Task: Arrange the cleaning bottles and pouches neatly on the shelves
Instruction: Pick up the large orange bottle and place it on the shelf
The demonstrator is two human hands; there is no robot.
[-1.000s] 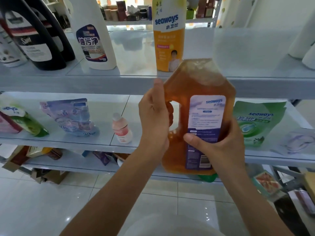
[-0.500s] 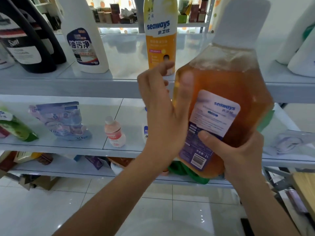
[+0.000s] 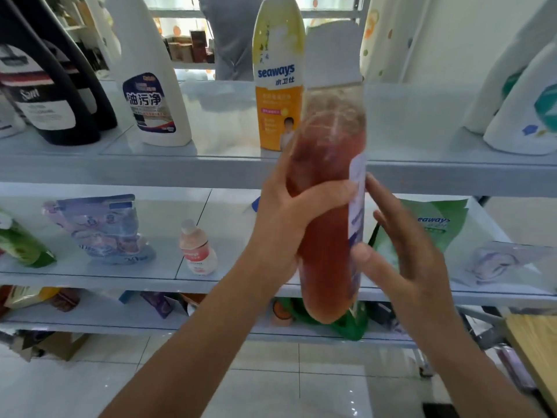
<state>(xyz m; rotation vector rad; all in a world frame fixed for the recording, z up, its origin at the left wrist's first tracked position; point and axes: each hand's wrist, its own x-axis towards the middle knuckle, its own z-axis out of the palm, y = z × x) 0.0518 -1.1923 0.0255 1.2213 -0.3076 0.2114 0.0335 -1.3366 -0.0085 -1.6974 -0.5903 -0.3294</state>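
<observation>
Grip on the left, the left grip [image 3: 289, 224], clamped round the waist of the amber bottle [image 3: 325, 212], thumb laid across the near side; right grip [image 3: 401, 251] apart, fingers straight alongside the label [image 3: 358, 206], thumb just touching the lower body, carrying nothing by itself.

Turned about a quarter since half a second ago: then broad face and label toward the camera, right grip cupped under the base; now narrow edge forward, label off to the right, weight handed over to the left. Raised as well; white cap [image 3: 334, 52] now level with the bottles standing on the upper shelf [image 3: 150, 170].

Held in the air before that shelf's front edge, resting on nothing; base hanging below the front edge of the middle shelf [image 3: 90, 279]. Long axis close to vertical; cap up, base down; broad faces to left and right.

Probably meant for the upper shelf, in the gap between the yellow bottle [image 3: 278, 86] and the white bottles [image 3: 524, 116] at the right end; needs a further lift to clear the front edge, then likely a turn back to show the label outward like its neighbours; not yet set down.
</observation>
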